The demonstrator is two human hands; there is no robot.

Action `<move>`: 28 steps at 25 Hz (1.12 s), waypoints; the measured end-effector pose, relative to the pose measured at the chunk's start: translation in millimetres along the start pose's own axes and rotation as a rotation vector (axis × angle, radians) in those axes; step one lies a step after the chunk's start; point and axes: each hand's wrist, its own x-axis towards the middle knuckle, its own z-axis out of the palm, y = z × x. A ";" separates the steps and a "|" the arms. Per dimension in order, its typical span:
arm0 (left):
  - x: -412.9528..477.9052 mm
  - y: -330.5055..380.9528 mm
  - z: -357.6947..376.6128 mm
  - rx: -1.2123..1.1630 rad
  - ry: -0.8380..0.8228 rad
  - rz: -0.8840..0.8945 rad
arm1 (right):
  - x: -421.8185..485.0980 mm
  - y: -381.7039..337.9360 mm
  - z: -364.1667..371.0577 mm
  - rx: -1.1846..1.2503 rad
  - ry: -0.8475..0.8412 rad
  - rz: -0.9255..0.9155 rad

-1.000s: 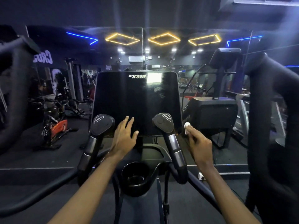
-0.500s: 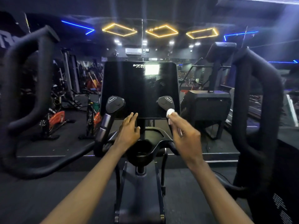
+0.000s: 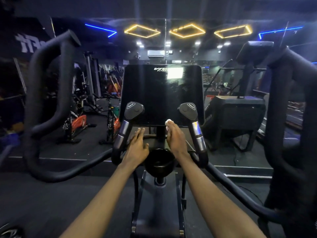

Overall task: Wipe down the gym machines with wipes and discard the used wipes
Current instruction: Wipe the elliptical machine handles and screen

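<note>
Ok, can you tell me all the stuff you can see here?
console screen: one, black, centre
short handles: two, black with silver grips, beside screen's lower corners
cup holder: one, black, below screen
long handlebars: two, black, far left and far right
wipe: one, white, at right fingertips, by screen's bottom edge
exercise bikes: two, orange panels, left background
diamond lights: three, yellow, ceiling
left hand: one, empty, left of cup holder
right hand: one, holding wipe

The wipe point(image 3: 168, 121) at the fingertips point(image 3: 170, 128) of the right hand point(image 3: 176, 140) is white; the console point(image 3: 161, 93) beyond them is black
</note>
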 end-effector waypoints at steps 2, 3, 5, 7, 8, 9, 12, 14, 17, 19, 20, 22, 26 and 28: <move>2.5 -1.5 1.7 -0.002 0.010 -0.014 | 12.3 5.9 11.0 -0.047 0.058 -0.063; 3.7 -3.3 2.1 -0.001 0.010 -0.028 | 15.5 7.4 16.7 -0.084 0.064 -0.089; 3.8 -8.3 5.0 0.014 0.000 -0.053 | 16.4 6.8 21.9 -0.114 0.045 -0.088; 2.0 -9.2 7.8 0.028 -0.022 -0.066 | 19.3 6.4 18.1 -0.101 0.026 -0.118; 2.1 -9.3 8.5 0.031 -0.023 -0.068 | 20.5 5.9 15.7 -0.101 0.022 -0.157; 3.2 -9.7 8.5 0.035 -0.015 -0.064 | 20.7 3.2 13.4 -0.099 0.012 -0.197; 5.8 -6.3 7.0 0.047 -0.014 -0.057 | 22.4 -9.1 9.6 -0.143 -0.121 -0.267; 3.5 -2.6 6.6 0.048 -0.021 -0.051 | 26.9 -9.0 9.7 -0.141 -0.133 -0.259; 0.3 -3.8 0.6 0.062 -0.009 -0.044 | 34.4 -9.6 5.0 0.042 0.051 -0.142; -2.1 -6.1 -5.9 0.061 -0.003 -0.050 | 41.9 -7.0 2.6 0.091 0.136 -0.074; -2.9 -6.9 -9.3 0.054 0.001 -0.056 | 45.2 -6.7 3.7 0.067 0.126 -0.064; -3.7 -8.5 -11.4 0.060 -0.004 -0.060 | 48.8 -4.9 9.3 -0.081 0.114 -0.079; -5.1 -8.9 -7.0 0.093 -0.016 -0.077 | 51.7 -17.4 19.0 -0.201 -0.062 -0.147; -5.3 -8.3 -5.7 0.109 -0.017 -0.094 | 50.8 -29.1 22.3 -0.255 -0.209 -0.232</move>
